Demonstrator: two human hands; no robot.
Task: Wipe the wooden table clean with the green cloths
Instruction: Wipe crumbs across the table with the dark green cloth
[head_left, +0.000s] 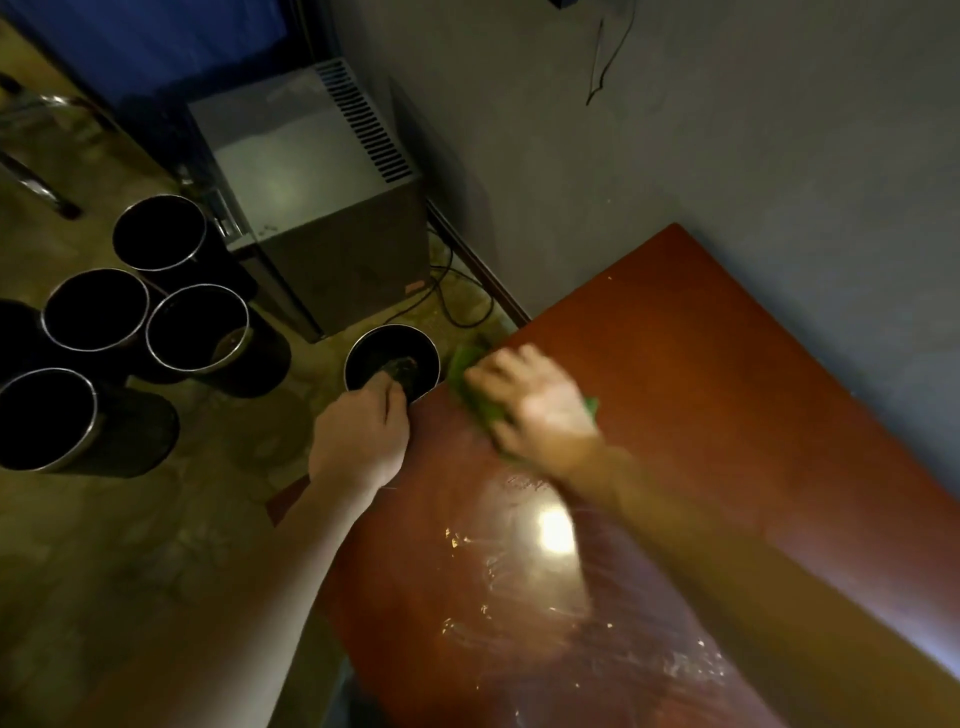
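Observation:
A reddish wooden table (701, 364) fills the right half of the view, with wet streaks and a light glare near its front. My right hand (535, 410) presses flat on a green cloth (483, 400) at the table's left edge; the hand is blurred. My left hand (363, 431) hangs just off that edge, fingers closed on the rim of a round black bin (392, 364) on the floor. Something dark lies in the bin under my fingertips; I cannot tell what it is.
Several more black bins with metal rims (197, 327) stand on the floor to the left. A grey metal cabinet (311, 192) sits against the wall, with cables (457, 306) behind it. The grey wall (675, 130) borders the table's far side.

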